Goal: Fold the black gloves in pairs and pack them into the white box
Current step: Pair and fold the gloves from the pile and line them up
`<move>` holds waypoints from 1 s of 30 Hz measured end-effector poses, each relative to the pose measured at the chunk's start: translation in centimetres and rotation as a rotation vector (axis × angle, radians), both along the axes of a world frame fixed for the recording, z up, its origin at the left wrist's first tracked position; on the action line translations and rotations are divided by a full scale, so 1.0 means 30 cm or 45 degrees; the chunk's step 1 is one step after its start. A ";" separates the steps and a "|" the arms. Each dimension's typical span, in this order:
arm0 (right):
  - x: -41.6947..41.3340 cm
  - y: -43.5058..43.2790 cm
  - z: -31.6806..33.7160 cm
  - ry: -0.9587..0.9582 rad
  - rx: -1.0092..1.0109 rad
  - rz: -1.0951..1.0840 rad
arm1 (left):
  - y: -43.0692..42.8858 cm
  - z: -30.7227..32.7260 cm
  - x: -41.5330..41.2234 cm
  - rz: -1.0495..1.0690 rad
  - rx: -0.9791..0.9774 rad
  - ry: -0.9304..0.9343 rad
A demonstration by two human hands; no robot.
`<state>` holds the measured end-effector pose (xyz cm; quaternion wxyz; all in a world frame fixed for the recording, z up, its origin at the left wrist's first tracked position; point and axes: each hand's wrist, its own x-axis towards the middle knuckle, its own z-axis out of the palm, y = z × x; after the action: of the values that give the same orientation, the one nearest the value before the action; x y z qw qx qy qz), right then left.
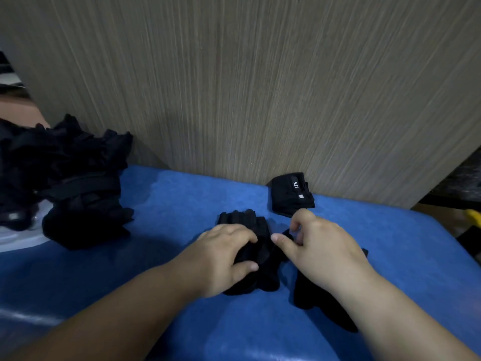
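Two black gloves lie on the blue table [182,204] in front of me. My left hand [223,259] grips one black glove [260,259], fingers curled over its middle and thumb against its side. My right hand [320,251] lies on the second black glove [312,298], which stretches back under my wrist; thumb and forefinger pinch its upper edge. A folded pair of black gloves [292,194] with a small white label sits behind my hands, against the wooden panel. A heap of loose black gloves [67,178] is piled at the left. No white box shows.
A wood-grain panel [260,87] stands upright along the table's far side. A white surface [15,238] shows under the heap at the left edge. Dark clutter and something yellow [472,214] lie beyond the table's right edge.
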<state>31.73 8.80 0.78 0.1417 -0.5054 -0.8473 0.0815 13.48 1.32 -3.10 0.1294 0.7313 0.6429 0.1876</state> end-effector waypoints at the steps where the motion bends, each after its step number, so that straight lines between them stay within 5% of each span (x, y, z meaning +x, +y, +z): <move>1: -0.004 0.000 -0.014 -0.047 0.015 -0.002 | 0.002 -0.002 0.001 -0.022 -0.054 0.056; 7: -0.024 0.011 -0.045 -0.374 0.028 -0.036 | 0.006 0.003 0.011 -0.046 -0.216 0.149; 20: -0.010 0.018 -0.029 0.044 0.005 0.087 | 0.019 -0.004 0.021 -0.154 -0.364 0.191; 30: -0.024 -0.014 -0.041 0.103 -0.192 0.391 | 0.019 0.010 0.018 -0.026 -0.141 0.094</move>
<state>31.02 8.37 -0.45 0.1233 -0.3757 -0.8995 0.1859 14.04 1.89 -2.79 0.1475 0.7360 0.6491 0.1233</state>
